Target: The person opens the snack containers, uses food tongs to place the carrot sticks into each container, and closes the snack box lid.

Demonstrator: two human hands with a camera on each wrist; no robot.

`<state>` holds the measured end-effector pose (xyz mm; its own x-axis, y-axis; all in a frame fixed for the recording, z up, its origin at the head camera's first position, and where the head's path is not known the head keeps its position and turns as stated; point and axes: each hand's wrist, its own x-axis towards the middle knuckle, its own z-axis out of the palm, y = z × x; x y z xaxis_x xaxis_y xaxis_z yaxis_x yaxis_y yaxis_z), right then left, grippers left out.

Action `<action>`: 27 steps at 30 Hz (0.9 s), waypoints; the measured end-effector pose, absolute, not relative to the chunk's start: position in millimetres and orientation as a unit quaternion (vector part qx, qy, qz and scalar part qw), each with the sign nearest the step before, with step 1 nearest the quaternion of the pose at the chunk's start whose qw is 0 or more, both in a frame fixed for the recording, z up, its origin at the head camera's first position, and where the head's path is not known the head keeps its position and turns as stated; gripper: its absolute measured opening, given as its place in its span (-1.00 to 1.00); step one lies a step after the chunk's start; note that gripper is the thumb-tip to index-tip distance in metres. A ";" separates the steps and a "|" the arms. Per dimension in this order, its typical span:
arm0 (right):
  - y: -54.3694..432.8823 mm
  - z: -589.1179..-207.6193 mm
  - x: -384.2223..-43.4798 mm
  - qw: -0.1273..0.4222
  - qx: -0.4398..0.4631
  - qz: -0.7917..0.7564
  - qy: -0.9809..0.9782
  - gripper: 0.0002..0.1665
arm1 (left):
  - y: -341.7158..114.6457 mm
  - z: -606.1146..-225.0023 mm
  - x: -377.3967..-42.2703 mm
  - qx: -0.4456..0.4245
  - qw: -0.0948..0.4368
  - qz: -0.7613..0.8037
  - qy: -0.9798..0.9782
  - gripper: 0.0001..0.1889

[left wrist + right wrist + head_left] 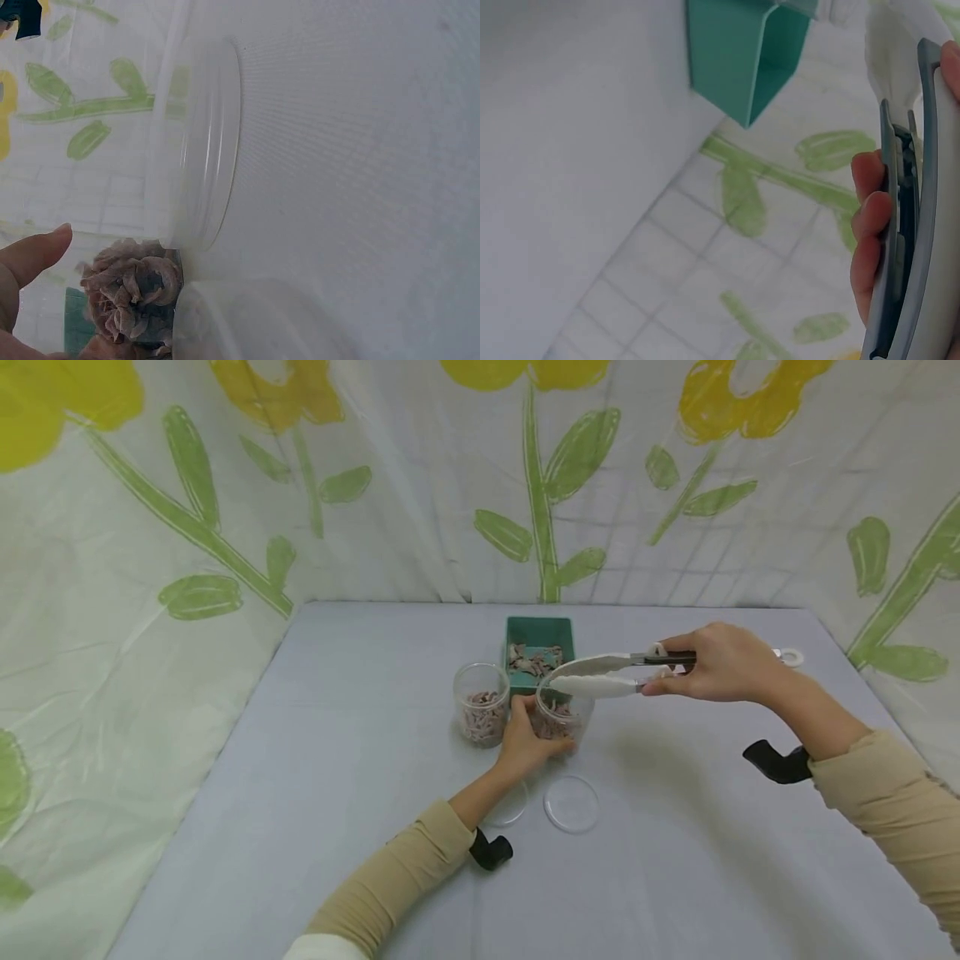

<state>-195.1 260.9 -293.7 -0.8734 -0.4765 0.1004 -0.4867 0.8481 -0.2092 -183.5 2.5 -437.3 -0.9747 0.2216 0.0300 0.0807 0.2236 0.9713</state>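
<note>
My left hand (522,745) grips the right-hand clear jar (558,728) low down, fingers at its left side and thumb across its front. Brownish-grey shreds (131,292) lie inside that jar. In my right hand (723,664) is a pair of tongs (596,686) with pale tips, held level from the right. The tips overlap the mouth of the gripped jar in the head view, slightly spread. A second clear jar (482,718), partly filled with the same shreds, stands just left of my left hand. Behind the jars sits a green tray (538,631) with more shreds in it.
Two round clear lids lie nearer me on the pale tabletop (360,718): one lid (572,804) in front of the gripped jar, another lid (510,808) partly behind my left forearm. A flower-printed curtain (420,527) hangs behind the table and along its sides.
</note>
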 end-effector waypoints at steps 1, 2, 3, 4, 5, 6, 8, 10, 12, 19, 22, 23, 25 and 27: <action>262.3 -293.5 -194.6 0.022 0.239 0.119 -0.964 -0.62 | 2.7 -437.4 -183.3 0.097 0.057 0.615 0.781 -0.26; 263.8 -294.1 -194.7 0.023 0.224 0.129 -0.966 -0.61 | 2.8 -437.7 -183.0 0.097 0.056 0.614 0.781 -0.26; 265.8 -295.5 -195.2 0.025 0.206 0.141 -0.968 -0.59 | 3.0 -437.7 -182.9 0.096 0.055 0.613 0.782 -0.26; 267.6 -297.8 -196.3 0.026 0.180 0.160 -0.970 -0.57 | 3.0 -437.9 -182.9 0.096 0.053 0.612 0.783 -0.26; 269.2 -301.5 -198.4 0.032 0.152 0.183 -0.971 -0.54 | 3.0 -438.2 -183.0 0.096 0.052 0.611 0.784 -0.26; 271.0 -306.5 -201.5 0.046 0.128 0.204 -0.969 -0.52 | 3.0 -438.4 -183.1 0.096 0.050 0.610 0.785 -0.27; 275.0 -320.4 -209.2 0.067 0.072 0.251 -0.963 -0.47 | 2.8 -438.9 -183.3 0.096 0.047 0.609 0.786 -0.27; 277.8 -337.5 -218.0 0.076 0.021 0.283 -0.956 -0.39 | 2.5 -439.3 -183.5 0.097 0.045 0.610 0.786 -0.27; 279.0 -356.8 -226.2 0.069 -0.025 0.289 -0.954 -0.30 | 2.2 -439.8 -183.6 0.099 0.044 0.609 0.786 -0.27; 258.5 -404.4 -241.1 -0.023 -0.138 0.303 -0.943 0.21 | 2.5 -438.3 -183.4 0.097 0.046 0.609 0.786 -0.27; 247.1 -413.2 -245.9 -0.034 -0.157 0.321 -0.933 0.39 | 4.3 -437.5 -184.0 0.090 0.043 0.613 0.783 -0.28; 244.1 -415.3 -247.5 -0.034 -0.160 0.323 -0.932 0.40 | 5.2 -437.3 -184.2 0.089 0.040 0.613 0.784 -0.28; 238.5 -418.9 -250.1 -0.031 -0.162 0.314 -0.935 0.39 | 6.8 -436.7 -183.7 0.085 0.040 0.614 0.784 -0.27; 232.6 -421.1 -251.8 -0.031 -0.158 0.296 -0.942 0.34 | 8.2 -436.4 -183.0 0.079 0.039 0.614 0.784 -0.27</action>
<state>-251.8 232.6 -421.1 -0.9484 0.2785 -0.1517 0.3152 0.7753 -0.5473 -183.0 8.2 -436.4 -0.9844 0.1722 0.0355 0.0758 0.2332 0.9695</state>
